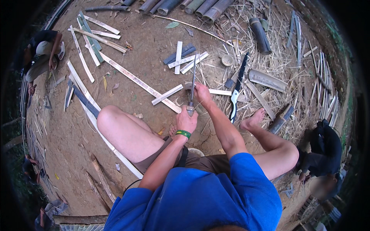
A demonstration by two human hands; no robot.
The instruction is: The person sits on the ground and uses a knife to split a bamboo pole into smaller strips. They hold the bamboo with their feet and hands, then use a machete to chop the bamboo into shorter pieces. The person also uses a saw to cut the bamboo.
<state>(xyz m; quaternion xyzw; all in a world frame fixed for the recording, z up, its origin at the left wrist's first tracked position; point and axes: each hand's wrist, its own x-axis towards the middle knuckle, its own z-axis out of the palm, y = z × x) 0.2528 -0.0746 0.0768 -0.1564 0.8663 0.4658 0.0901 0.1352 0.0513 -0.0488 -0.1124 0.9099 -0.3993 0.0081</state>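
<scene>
My left hand (186, 121), with a green and yellow band at its wrist, is closed round the handle of a long narrow-bladed knife (194, 71). The blade points away from me. Just beyond it, my right hand (202, 94) is closed beside the blade on a short greyish-brown bamboo piece (189, 86). Its fingers partly hide that piece. A pale bamboo strip (220, 92) shows to the right of this hand. To the left lie a short split strip (167, 94) and a long one (135, 79). Farther off, several pale strips (179, 57) cross a dark one.
A folding saw (238, 86) with a white and black handle lies right of my hands, among shavings (246, 57). Bamboo tubes (216, 11) line the far side. Split bamboo (92, 42) lies far left. Other people crouch at left (42, 50) and right (323, 150).
</scene>
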